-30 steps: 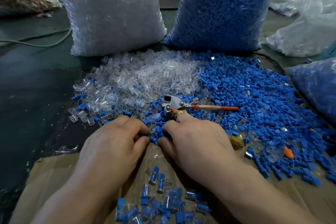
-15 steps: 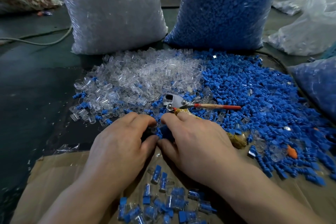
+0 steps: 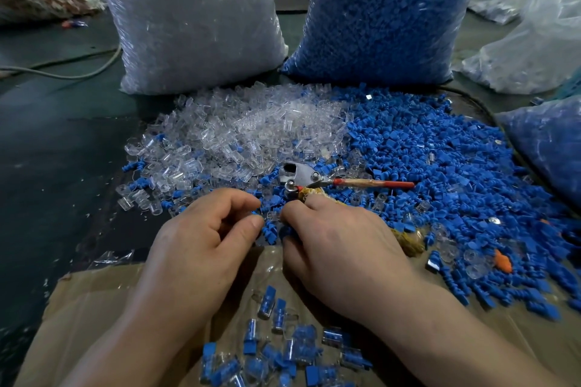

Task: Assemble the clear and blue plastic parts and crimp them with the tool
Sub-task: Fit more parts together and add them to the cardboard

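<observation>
My left hand [image 3: 201, 248] and my right hand [image 3: 339, 248] meet fingertip to fingertip at the near edge of the loose piles. A small clear part [image 3: 272, 216] sits between them, pinched by my left thumb and forefinger. My right fingers curl around a blue part [image 3: 284, 232] right beside it. The crimp tool [image 3: 301, 177] lies just beyond my right hand, with its red handle [image 3: 377, 184] pointing right. Its tape-wrapped handle [image 3: 408, 242] runs under my right hand. Clear parts [image 3: 251, 132] are heaped at the left and blue parts [image 3: 440, 166] at the right.
Assembled clear-and-blue pieces [image 3: 283, 352] lie on the cardboard [image 3: 94, 308] near me. A big bag of clear parts [image 3: 195, 25] and a big bag of blue parts [image 3: 386, 16] stand behind the piles. More bags sit at the right [image 3: 534, 50]. A cable [image 3: 63, 72] crosses the dark floor at the left.
Both hands have risen slightly out of the pile. My left fingers have curled into a pinch, and the clear part now shows between the fingertips. The tool has not moved.
</observation>
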